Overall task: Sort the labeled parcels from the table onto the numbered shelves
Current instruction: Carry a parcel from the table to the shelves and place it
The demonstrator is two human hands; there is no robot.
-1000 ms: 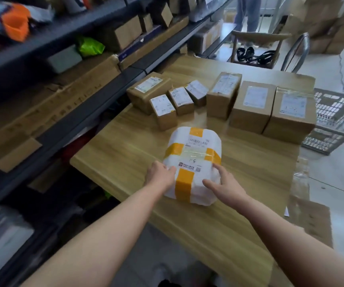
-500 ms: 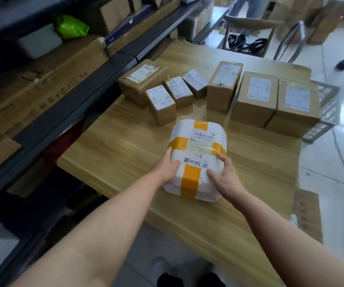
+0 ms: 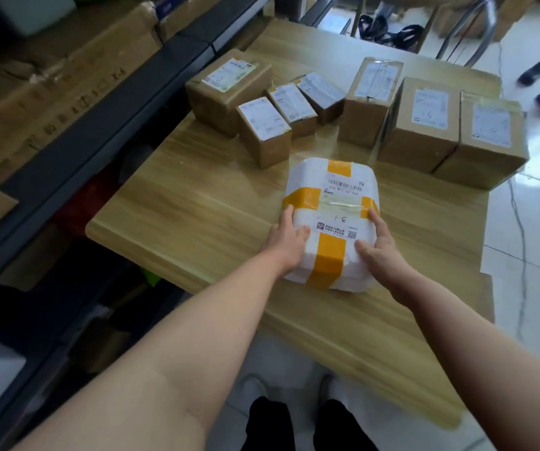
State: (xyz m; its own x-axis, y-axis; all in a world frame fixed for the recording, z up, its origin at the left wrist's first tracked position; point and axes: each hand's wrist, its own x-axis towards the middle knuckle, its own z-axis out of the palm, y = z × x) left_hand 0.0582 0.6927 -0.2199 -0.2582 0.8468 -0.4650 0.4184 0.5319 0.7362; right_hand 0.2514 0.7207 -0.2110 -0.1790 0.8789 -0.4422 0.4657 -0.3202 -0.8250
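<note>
The white taped parcel (image 3: pixel 330 203), marked 1-8, lies near the front of the surface (image 3: pixel 197 206), clasped between the left hand (image 3: pixel 286 237) and right hand (image 3: pixel 380 247), fingers (image 3: pixel 374 218) curled round its side edges. This is likely the pick-up; next comes a level lift toward the matching shelf (image 3: pixel 67 151).

Both my arms are bare and reach forward, forearms converging. My left hand (image 3: pixel 289 237) sits on the left flank of the white parcel (image 3: pixel 310 180), with the thumb laid over the top face and the fingers running along the side edge; their tips are hidden. My right hand (image 3: pixel 379 247) mirrors it on the right flank, thumb on top, index finger stretched forward along the edge, the other fingers wrapped down the side. Wrists are roughly straight, palms facing each other. I grip the near half from both sides.
</note>
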